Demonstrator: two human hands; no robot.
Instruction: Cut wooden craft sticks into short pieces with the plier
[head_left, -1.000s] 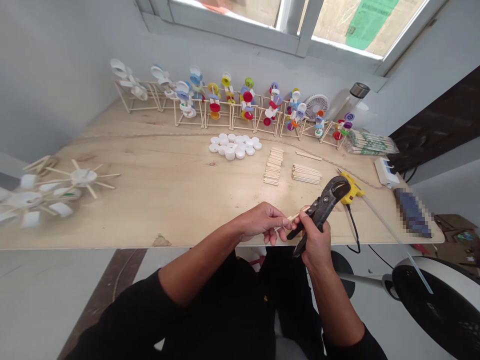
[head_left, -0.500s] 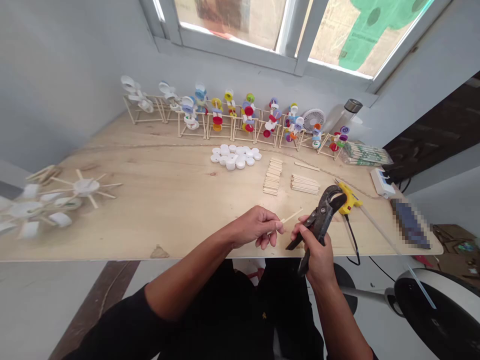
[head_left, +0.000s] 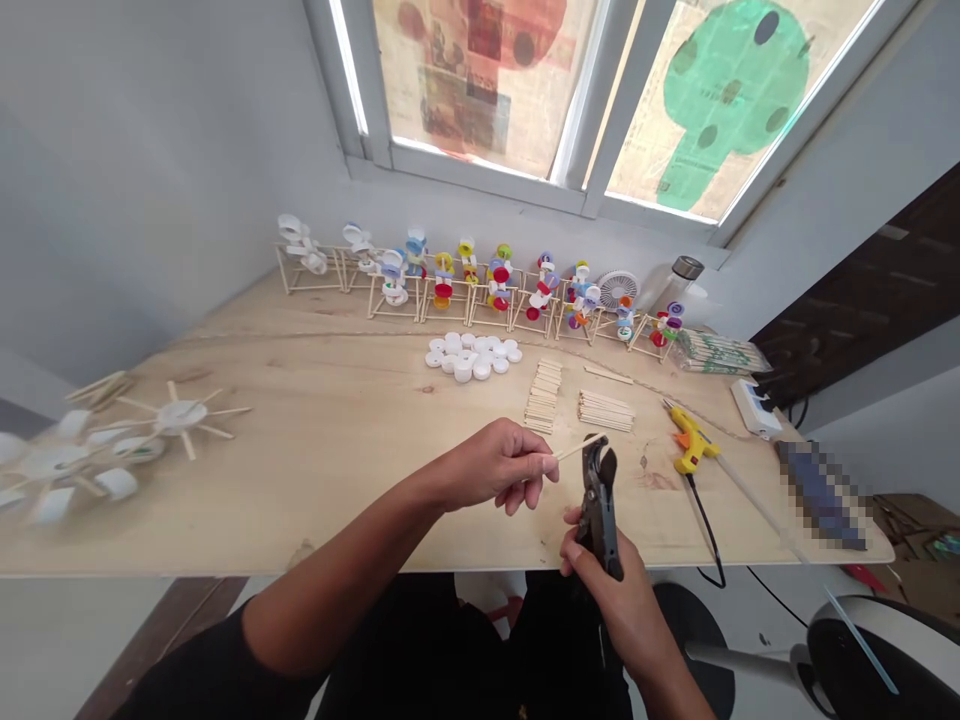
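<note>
A thin wooden stick [head_left: 574, 449] is pinched between the thumb and fingers of my left hand [head_left: 514, 468]. My right hand [head_left: 619, 590] is wrapped round the handles of a black pipe cutter [head_left: 595, 505], its head pointing up. The stick's far end lies at the cutter's jaws; whether it sits between the blades I cannot tell. Beyond the hands are one stack of short sticks [head_left: 542, 398] and another bundle of sticks [head_left: 604, 411]. White bottle caps [head_left: 463, 369] lie clustered to the left of them.
A yellow glue gun [head_left: 695, 443] with a black cord lies at right, near a white power strip [head_left: 755, 408]. Small stick frames with coloured caps [head_left: 499, 290] line the back. Spoked wheels [head_left: 181, 415] lie at left. A packet of sticks [head_left: 721, 353] is at back right.
The cutter has swung upright and moved left, bringing its jaws to the stick's end. My left hand still holds the stick. The camera view has tilted up, so the table appears lower.
</note>
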